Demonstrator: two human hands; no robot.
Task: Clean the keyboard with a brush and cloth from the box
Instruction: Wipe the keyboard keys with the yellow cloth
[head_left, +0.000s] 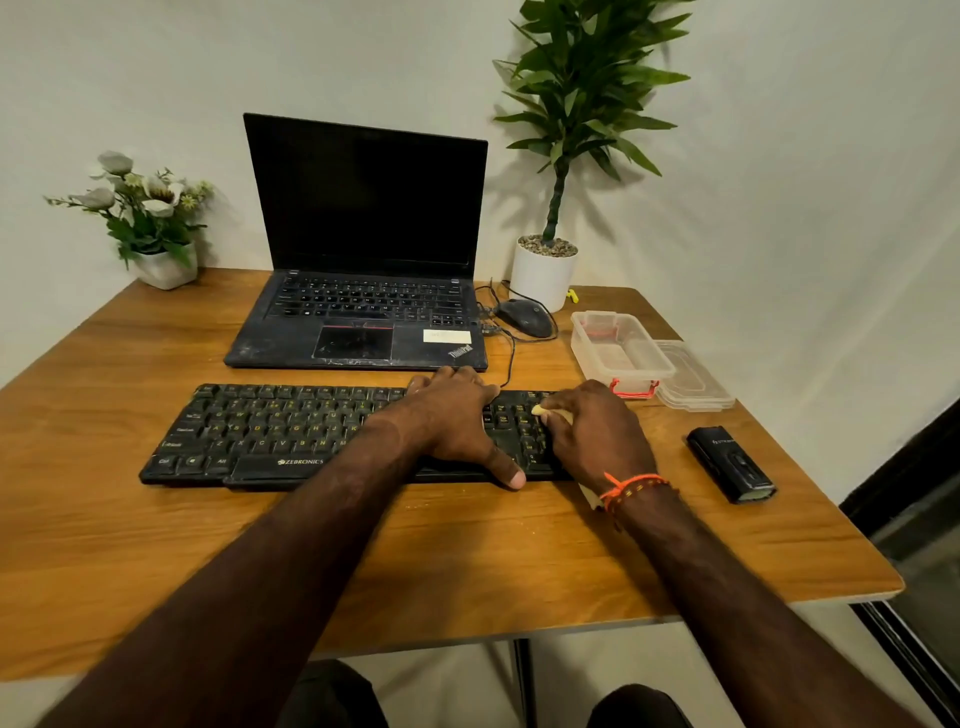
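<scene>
The black keyboard lies across the middle of the wooden table. My left hand lies over its right-centre part, fingers at the back edge and thumb at the front edge, holding it still. My right hand is closed over the keyboard's right end around a pale brush. The brush tip touches the keys, and a pale end shows below my wrist. The clear plastic box with a red latch stands open at the right. No cloth is visible.
An open black laptop sits behind the keyboard, with a wired mouse to its right. The box lid lies beside the box. A small black device lies near the right edge. Potted plants stand at the back corners.
</scene>
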